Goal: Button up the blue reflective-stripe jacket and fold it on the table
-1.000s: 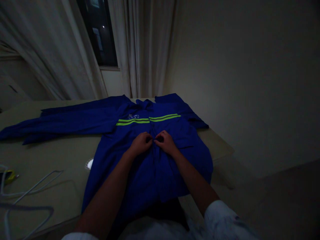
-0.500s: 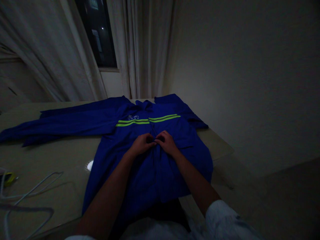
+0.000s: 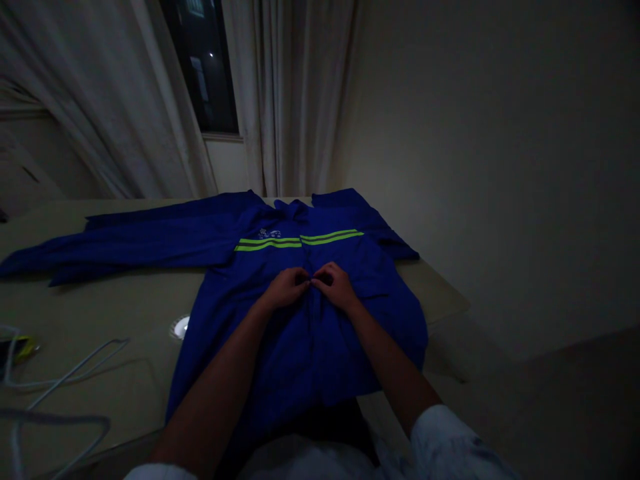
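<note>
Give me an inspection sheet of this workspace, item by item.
Surface: pale table, with the jacket spread across it.
Job's things: blue jacket, lying flat, with two lime stripes across the chest.
Clutter: white wire hangers, a small yellow-and-dark object and a small white round thing, all left of the jacket.
Hands: left hand and right hand meet at the jacket's front opening; grip unclear.
Cables: nothing seen for certain.
Surroundings: pale curtains, a dark window and a plain wall.
</note>
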Motion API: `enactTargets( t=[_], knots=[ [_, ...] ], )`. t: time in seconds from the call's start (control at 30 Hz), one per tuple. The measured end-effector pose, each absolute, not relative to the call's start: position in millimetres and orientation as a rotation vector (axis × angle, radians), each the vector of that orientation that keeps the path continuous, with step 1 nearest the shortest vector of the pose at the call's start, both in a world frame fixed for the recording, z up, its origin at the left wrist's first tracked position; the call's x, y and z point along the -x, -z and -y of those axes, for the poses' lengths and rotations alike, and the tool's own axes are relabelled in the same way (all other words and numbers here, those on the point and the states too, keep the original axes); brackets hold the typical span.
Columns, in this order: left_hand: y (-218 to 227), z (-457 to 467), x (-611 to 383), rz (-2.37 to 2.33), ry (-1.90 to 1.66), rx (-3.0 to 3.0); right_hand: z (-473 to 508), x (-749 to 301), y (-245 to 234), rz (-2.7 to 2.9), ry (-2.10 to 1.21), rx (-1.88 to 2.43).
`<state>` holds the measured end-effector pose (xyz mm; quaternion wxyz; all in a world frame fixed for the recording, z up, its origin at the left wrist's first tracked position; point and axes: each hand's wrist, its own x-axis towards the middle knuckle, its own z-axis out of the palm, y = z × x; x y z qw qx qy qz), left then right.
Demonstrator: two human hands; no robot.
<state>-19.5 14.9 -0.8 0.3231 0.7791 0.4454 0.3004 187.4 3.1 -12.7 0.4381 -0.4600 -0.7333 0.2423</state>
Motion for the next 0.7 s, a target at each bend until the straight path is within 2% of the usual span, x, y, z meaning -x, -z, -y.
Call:
enactTargets(
  t=[0.2,0.7],
  knots=[
    [0.1,-13.8,21.1,-1.091,-0.828,-2.077,-3.2,-186.5,11.2,1.822,-0.547,1.146],
    [-0.1,-10.7,15.0,-1.334,-0.752,-2.169,-5.1,-187.7,12.8,1.854,-0.501,1.165]
  ],
)
